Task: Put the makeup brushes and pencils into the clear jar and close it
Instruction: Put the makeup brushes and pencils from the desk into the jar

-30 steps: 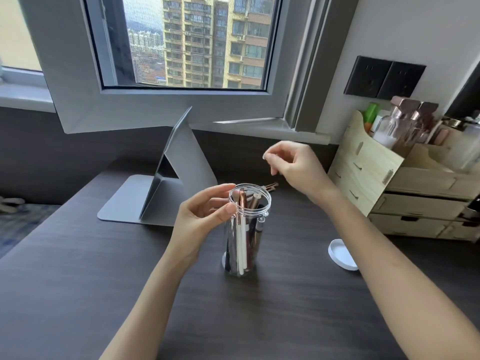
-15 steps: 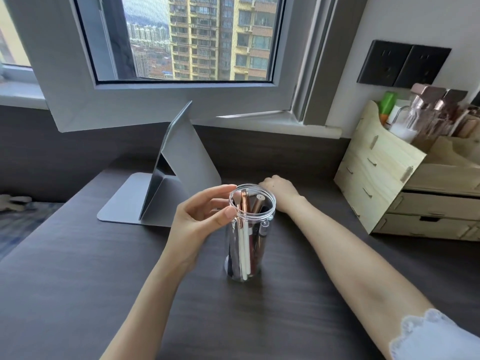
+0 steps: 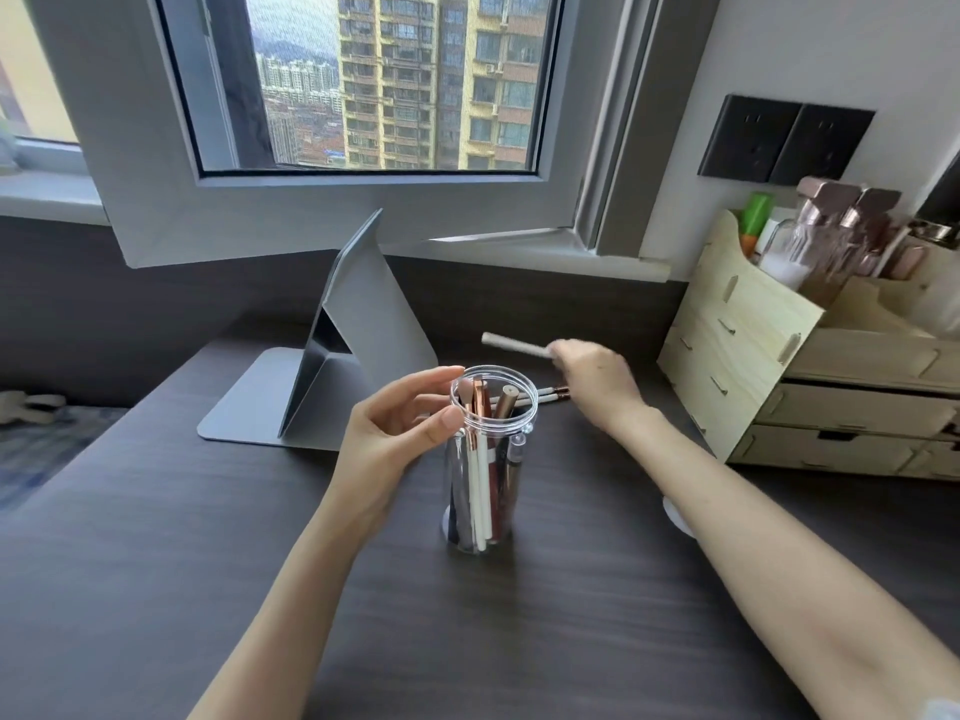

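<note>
The clear jar (image 3: pixel 485 485) stands upright and lidless on the dark desk, with several brushes and pencils standing in it. My left hand (image 3: pixel 395 428) grips the jar at its rim, thumb in front and fingers behind. Just behind the jar my right hand (image 3: pixel 597 379) is raised off the desk, shut on a pale grey pencil (image 3: pixel 514 346) that points left, blurred by motion. Two more thin brushes (image 3: pixel 545 393) lie flat on the desk behind the jar. The white lid (image 3: pixel 675 517) lies to the right, mostly hidden behind my right forearm.
A grey folding stand (image 3: pixel 343 366) sits at the back left of the desk (image 3: pixel 156 589). A wooden drawer organiser (image 3: pixel 769 387) with bottles on top fills the right side. An open window frame (image 3: pixel 337 200) hangs over the back of the desk.
My right hand dropped to the desk behind the jar, took hold of the grey pencil and has lifted it. My left hand has stayed on the jar's rim.
</note>
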